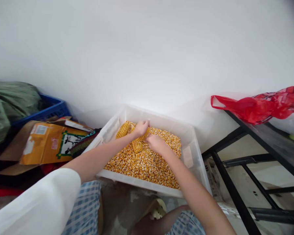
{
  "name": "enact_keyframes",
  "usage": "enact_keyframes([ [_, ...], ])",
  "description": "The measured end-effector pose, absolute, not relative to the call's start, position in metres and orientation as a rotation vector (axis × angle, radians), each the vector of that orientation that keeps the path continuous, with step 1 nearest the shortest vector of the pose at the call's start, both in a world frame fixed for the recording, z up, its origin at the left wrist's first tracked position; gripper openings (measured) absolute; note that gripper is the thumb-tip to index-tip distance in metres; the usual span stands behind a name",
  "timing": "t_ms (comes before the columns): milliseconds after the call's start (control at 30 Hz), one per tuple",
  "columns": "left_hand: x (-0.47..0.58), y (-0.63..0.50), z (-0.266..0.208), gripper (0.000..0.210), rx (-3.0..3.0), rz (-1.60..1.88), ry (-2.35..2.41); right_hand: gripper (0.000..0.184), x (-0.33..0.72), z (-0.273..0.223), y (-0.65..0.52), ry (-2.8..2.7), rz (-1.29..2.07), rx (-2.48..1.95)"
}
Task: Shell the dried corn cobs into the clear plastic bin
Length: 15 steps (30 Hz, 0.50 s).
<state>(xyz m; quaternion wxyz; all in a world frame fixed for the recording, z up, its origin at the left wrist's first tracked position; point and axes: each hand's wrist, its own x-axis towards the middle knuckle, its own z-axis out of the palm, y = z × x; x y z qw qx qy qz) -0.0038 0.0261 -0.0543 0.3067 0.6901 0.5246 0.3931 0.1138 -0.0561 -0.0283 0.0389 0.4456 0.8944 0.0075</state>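
Note:
Over a white plastic bin [187, 129], my left hand [142, 128] and my right hand [155, 142] are closed around one corn cob [144, 135]. The left hand grips its far end, while the right presses at the near side; the fingers partly hide the cob. Loose yellow corn kernels [147, 166] fill the lower part of the bin. A whole corn cob [123, 130] lies on the kernels left of my hands. Another cob [137, 146] rests just below the held one, with kernels still on it.
To the left are a yellow cardboard box [49, 143], a blue crate [51, 106] and green cloth [12, 107]. At the right stands a black metal frame [225, 176] with a red plastic bag [259, 104] on top. A white wall rises behind the bin.

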Motion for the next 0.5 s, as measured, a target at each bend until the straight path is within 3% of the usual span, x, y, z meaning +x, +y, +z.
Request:
enact_keyframes([
  [133, 0.001, 0.024, -0.053, 0.058, 1.851, 1.045, 1.331, 0.026, 0.116, -0.026, -0.054, 2.719, -0.045, 1.382],
  [500, -0.043, 0.043, -0.057, 0.055, 0.917, 1.046, 1.152, 0.031, 0.111, -0.025, -0.055, 2.741, 0.073, 1.451],
])
